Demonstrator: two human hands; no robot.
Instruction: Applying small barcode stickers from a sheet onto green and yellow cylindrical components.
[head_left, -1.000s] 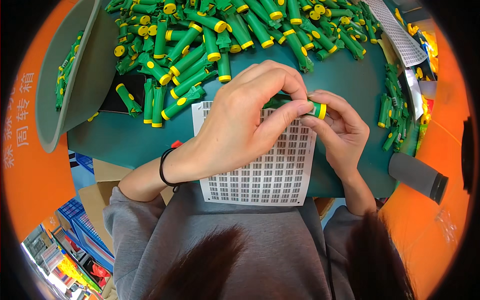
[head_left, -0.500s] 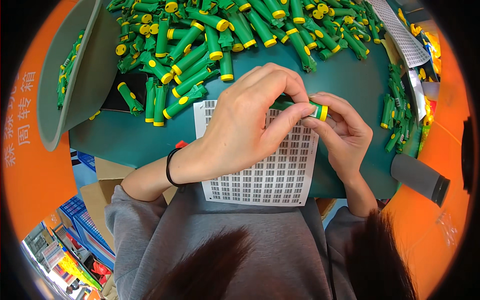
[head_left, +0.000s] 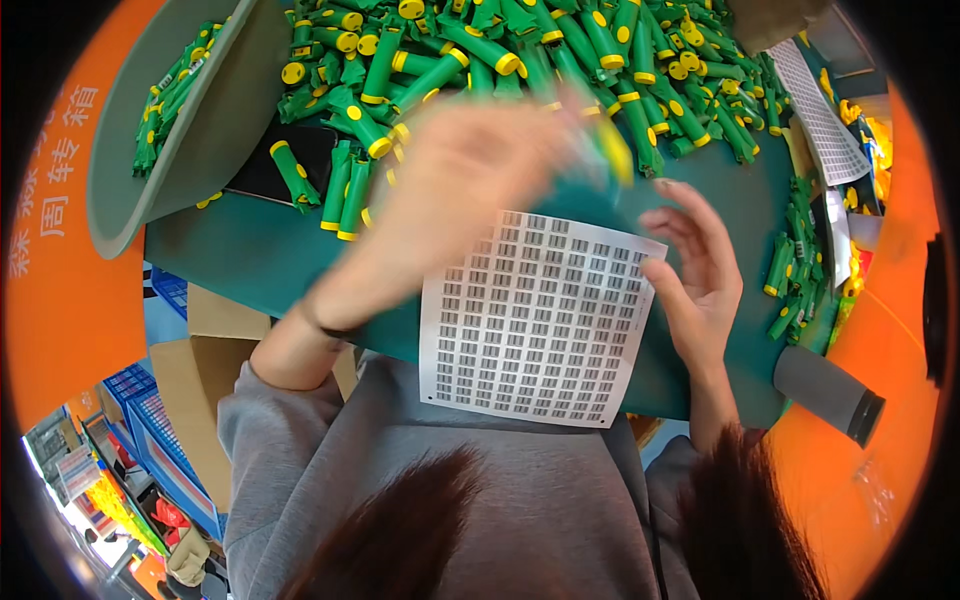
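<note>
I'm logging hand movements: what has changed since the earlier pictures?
The right hand has let go of the green, yellow-ended tube and is open. The blurred left hand has moved forward, toward the heap of green tubes; whether it still grips the tube is unclear. The white printed paper sheet stays put.

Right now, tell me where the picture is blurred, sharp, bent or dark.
Head view: the left hand is heavily smeared, as is the green-and-yellow piece by its fingertips; head view: the right hand and the printed sheet look clearer; head view: fisheye distortion curves the green tabletop, and black fills the corners.
</note>
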